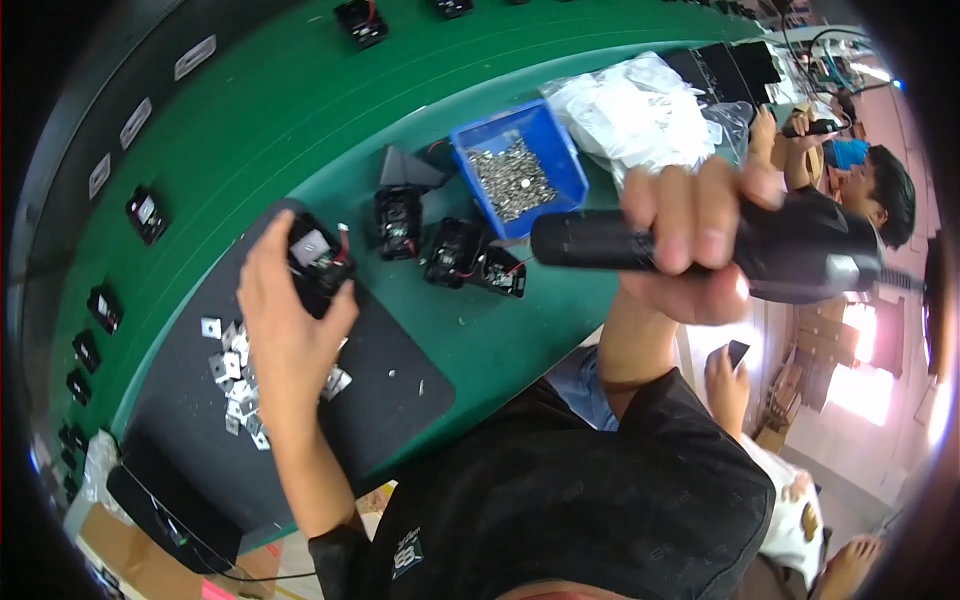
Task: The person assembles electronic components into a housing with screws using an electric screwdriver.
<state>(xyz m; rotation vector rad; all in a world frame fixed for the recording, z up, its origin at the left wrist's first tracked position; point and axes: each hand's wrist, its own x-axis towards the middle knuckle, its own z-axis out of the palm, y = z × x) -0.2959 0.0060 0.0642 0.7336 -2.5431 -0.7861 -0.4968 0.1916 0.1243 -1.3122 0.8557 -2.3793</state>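
Note:
On the dark mat, my left hand [285,320] is closed around the edges of a black plastic housing [312,285]. Inside the housing shows a silvery square plate, and a small white connector on a red wire sticks out. My right hand [690,235] grips a black electric screwdriver [800,245], raised close to the camera and lying roughly level, with a cord leaving its right end. Beside my left hand lie loose small metal plates [235,372]. Several other black housings [398,222] stand right of the held one, some with red wires.
A blue bin [572,185] holds many small screws [510,178]. Behind it lies a clear plastic bag [640,110] of white pieces. The green conveyor belt [270,120] carries more black housings [148,215]. The dark mat [400,400] covers the near table. Another person [885,195] works at the right.

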